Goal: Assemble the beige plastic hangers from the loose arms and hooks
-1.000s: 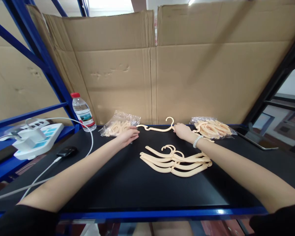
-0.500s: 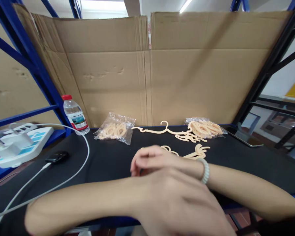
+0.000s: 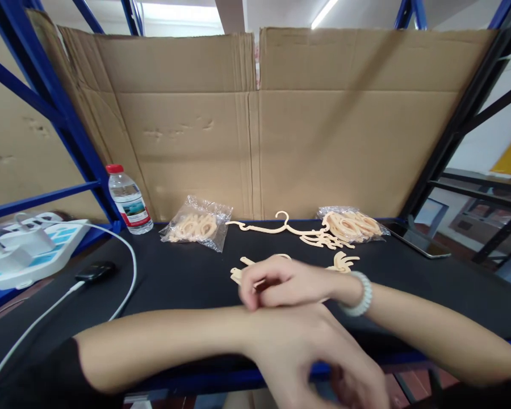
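My forearms cross low in the middle. My left hand [image 3: 319, 346] reaches to the lower right, slightly blurred, its bent fingers apart and nothing visible in them. Over the left wrist lies my right hand [image 3: 292, 281], loosely curled, with a gap between thumb and forefinger and no object showing in it; a pale coiled band is round its wrist. Partly hidden behind it are loose beige pieces [image 3: 236, 275] and a hand-shaped beige piece [image 3: 344, 261]. Farther back lie a beige hanger [image 3: 266, 229] and several thin curved pieces [image 3: 326, 241].
On the black table [image 3: 174, 284] stand a red-capped bottle [image 3: 132, 207], a clear bag of beige pieces [image 3: 196, 226] and another bag [image 3: 353, 225]. A phone [image 3: 419, 240] lies at right, a black device [image 3: 96, 271] with white cable and a power strip [image 3: 46, 255] at left. Cardboard [image 3: 187, 142] stands behind.
My right hand has shifted slightly right and rests nearer the left wrist. My left hand has turned so its fingers show, and more beige pieces are uncovered. The white cable has moved left.
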`<move>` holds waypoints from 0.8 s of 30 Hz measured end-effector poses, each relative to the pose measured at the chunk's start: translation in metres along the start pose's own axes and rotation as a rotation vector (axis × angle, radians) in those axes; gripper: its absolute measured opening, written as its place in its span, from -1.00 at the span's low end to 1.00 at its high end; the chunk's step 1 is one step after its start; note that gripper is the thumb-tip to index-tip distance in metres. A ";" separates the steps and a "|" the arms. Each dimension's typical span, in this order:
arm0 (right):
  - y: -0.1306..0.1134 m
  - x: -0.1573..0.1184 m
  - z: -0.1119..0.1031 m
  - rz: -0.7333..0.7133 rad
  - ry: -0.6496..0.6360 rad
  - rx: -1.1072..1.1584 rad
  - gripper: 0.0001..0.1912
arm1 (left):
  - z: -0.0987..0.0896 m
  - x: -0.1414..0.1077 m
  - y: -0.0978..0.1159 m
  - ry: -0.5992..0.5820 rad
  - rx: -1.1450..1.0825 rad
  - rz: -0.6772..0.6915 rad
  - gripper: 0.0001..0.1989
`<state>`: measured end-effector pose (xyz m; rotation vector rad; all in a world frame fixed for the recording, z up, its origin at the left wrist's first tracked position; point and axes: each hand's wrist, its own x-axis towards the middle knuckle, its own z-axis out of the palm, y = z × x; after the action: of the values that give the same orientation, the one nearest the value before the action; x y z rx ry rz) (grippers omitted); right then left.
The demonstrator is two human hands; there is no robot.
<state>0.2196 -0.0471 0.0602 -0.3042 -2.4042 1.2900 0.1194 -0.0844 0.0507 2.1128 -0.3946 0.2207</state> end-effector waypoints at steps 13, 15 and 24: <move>0.115 -0.139 -0.175 0.679 0.428 -1.319 -0.48 | -0.180 -0.140 -0.091 0.434 1.089 -0.887 -0.70; 0.125 -0.135 -0.173 0.692 0.384 -1.322 -0.54 | -0.180 -0.144 -0.103 0.374 1.157 -0.926 -0.67; 0.115 -0.131 -0.187 0.829 0.321 -1.246 -0.87 | -0.182 -0.153 -0.095 0.253 1.340 -0.969 -0.68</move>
<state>0.4201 0.1083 0.0265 -1.7798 -2.4927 -0.2894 0.0107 0.1467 0.0274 3.1711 1.2772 0.1736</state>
